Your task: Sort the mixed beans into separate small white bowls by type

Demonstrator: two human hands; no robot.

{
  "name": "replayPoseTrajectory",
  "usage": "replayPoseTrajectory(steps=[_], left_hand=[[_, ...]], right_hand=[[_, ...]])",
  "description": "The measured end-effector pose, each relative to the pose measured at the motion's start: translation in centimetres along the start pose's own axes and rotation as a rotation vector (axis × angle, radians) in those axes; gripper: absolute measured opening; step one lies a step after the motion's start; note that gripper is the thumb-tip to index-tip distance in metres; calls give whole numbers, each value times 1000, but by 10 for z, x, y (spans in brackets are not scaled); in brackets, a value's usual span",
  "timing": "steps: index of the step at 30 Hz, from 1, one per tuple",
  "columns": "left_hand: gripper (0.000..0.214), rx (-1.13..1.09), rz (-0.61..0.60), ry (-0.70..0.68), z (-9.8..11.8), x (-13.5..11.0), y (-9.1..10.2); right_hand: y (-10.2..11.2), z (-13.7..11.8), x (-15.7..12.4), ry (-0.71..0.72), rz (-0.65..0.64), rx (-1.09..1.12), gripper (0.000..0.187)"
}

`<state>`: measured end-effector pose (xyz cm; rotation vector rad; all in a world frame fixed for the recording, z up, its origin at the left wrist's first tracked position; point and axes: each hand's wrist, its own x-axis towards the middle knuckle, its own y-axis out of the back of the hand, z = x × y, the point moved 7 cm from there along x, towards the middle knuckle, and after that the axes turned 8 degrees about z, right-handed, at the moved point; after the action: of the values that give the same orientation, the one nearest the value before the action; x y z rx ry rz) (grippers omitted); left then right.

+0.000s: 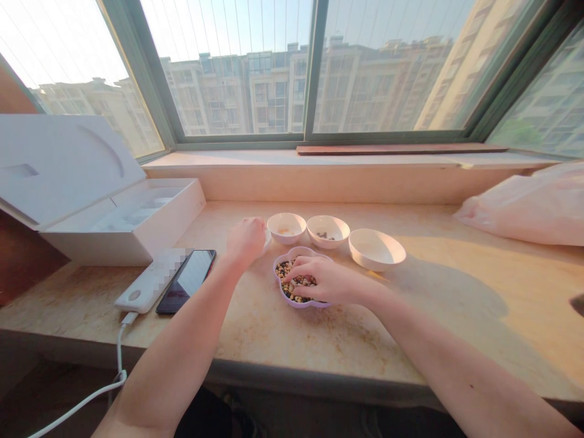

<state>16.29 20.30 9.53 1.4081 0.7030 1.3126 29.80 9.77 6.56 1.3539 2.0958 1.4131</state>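
1. I have the purple tray (302,251) near the middle of the stone counter (255,340), just on the near side of the bowls. It is flower-shaped, lies flat and opens upward; with its rounded lobes, I can make out no clear long axis.
2. The mixed beans (283,267) lie loose inside it, too small for me to tell which way any one points.
3. The right hand (317,280) reaches in from the right, palm down, fingers pointing left and bent into the beans. I see a gap between thumb and forefinger, but cannot tell whether the hidden fingertips pinch anything.
4. The left hand (246,240) is curled, knuckles up, beside a small dish (267,240) that it mostly hides from me. I cannot tell whether those fingers grip something.
5. Three white bowls form a row running left to right, all facing up: the left bowl (286,239) shows orange bits, the middle bowl (328,244) dark ones, and the right bowl (378,265) sits slightly nearer me.
6. To the left, the phone (189,280) lies flat, its long axis slanting away and rightward, beside the white power bank (146,286), which slants likewise.
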Motion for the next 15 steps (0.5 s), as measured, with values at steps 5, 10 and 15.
replayPoseTrajectory(steps=[5,10,15], left_hand=[[37,74,-117,68,-12,3,-14],[36,91,-178,60,-17,6,-24],[35,88,-191,49,-20,7,-28]], right_hand=[[-7,5,1,-37,-60,20,15],[-5,6,0,-84,-15,45,14],[-4,5,-1,-124,2,15,15]])
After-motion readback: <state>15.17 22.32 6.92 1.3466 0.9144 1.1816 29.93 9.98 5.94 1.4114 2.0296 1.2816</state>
